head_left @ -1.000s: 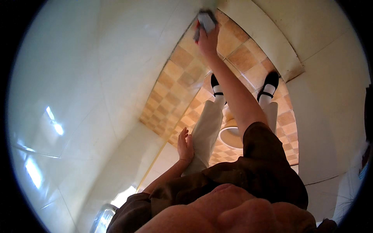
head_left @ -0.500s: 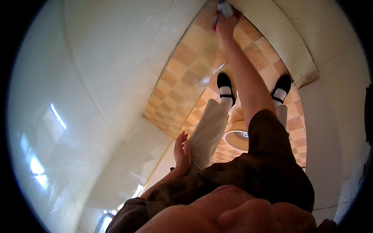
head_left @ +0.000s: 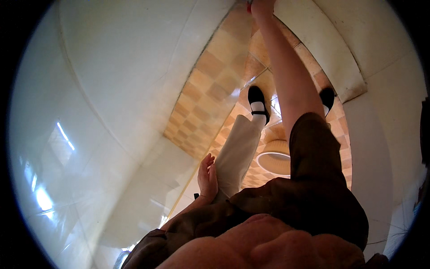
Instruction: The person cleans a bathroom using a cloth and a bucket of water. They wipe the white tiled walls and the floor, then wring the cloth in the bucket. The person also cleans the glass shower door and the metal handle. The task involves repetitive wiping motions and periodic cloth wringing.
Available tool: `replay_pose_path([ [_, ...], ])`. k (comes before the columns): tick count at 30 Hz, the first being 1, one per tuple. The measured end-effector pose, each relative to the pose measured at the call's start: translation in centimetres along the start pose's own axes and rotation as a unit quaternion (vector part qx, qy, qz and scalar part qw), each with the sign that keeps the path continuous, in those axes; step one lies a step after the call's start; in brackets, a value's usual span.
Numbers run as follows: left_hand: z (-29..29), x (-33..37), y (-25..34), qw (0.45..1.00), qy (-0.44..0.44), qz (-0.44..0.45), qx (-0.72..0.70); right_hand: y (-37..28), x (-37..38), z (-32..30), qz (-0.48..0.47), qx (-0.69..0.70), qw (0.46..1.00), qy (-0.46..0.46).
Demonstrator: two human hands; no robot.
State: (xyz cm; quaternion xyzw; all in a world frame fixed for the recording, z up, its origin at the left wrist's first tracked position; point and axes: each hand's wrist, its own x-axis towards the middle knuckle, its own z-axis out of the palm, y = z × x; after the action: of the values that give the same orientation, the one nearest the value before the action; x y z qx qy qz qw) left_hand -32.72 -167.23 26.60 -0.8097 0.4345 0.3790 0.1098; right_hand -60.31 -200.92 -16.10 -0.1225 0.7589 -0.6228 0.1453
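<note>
My right arm reaches far forward over the tiled floor. At the upper rim my right hand (head_left: 264, 6) is cut off by the picture's edge. It is closed round a red-and-grey thing (head_left: 249, 7), of which only a small red bit shows beside the fingers; its kind I cannot make out. Low at my left side hangs my left hand (head_left: 207, 177), empty, its fingers loosely stretched, next to my pale trouser leg (head_left: 230, 157).
A glossy, see-through panel (head_left: 206, 107) rises on my left, with tiles showing in it. A round ribbed tan bin (head_left: 275, 145) stands between my feet in black shoes (head_left: 256, 96). Along the right runs a pale ledge (head_left: 336, 49). Orange-brown tiles (head_left: 257, 58) look shiny in places.
My right hand has moved farther forward, partly out of the picture, taking the red-and-grey thing with it. My left hand has hardly moved.
</note>
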Motion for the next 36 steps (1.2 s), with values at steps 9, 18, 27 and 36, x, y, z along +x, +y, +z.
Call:
replay_pose_path([
  [9, 0.4, -0.1, 1.7, 0.999, -0.037, 0.030, 0.016, -14.8, -14.6, -14.4, 0.162, 0.249, 0.923, -0.245],
  [18, 0.5, -0.2, 0.9, 0.998, -0.020, 0.031, 0.044, -2.1, -8.8, -5.5, 0.248, 0.036, 0.957, -0.144],
  [27, 1.1, -0.6, 0.7, 0.995, -0.031, 0.067, 0.072, -2.4, -27.8, -17.1, 0.397, -0.060, 0.839, -0.367],
  [36, 0.9, -0.8, 0.3, 0.998, -0.022, 0.042, 0.032, -1.6, -5.1, -4.9, 0.166, 0.113, 0.972, -0.125],
])
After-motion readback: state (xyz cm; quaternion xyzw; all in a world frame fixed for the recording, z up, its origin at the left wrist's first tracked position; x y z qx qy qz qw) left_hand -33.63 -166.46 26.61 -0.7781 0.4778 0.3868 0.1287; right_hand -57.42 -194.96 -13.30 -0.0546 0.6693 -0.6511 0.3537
